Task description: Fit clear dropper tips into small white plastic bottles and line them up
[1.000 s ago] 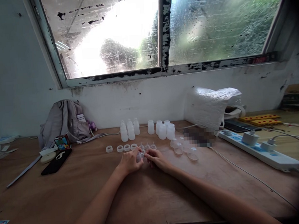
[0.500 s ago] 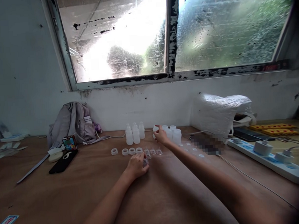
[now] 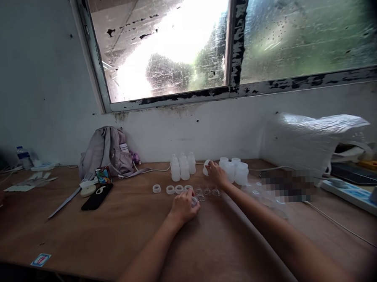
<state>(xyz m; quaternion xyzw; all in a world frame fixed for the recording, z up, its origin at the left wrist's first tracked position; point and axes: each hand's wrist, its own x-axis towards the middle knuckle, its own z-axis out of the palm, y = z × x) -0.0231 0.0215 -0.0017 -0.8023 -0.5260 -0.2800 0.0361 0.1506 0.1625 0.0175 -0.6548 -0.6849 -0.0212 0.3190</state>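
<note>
My right hand [image 3: 217,173] is closed on a small frosted baby bottle [image 3: 206,168], which stands left of several open-topped baby bottles [image 3: 240,173]. My left hand [image 3: 181,208], lower on the table, pinches a clear bottle nipple [image 3: 194,201], partly hidden by the fingers. Behind that hand sits a row of white collar rings [image 3: 170,190], the rightmost close to the fingers. Several clear nipples [image 3: 207,191] lie between my two hands. Farther back, three bottles with nipple-shaped tops [image 3: 184,168] stand upright together.
Small clear discs [image 3: 256,192] lie right of my right forearm. At the right are a power strip [image 3: 352,195], a cable and a silvery bag [image 3: 305,139]. A backpack [image 3: 105,151], a black phone [image 3: 97,197] and a small box [image 3: 103,175] occupy the left side.
The view has turned left, so everything sits farther right in the picture. My right hand's fingers, stretched at the bottle before, are now closed on it. My left hand keeps its hold.
</note>
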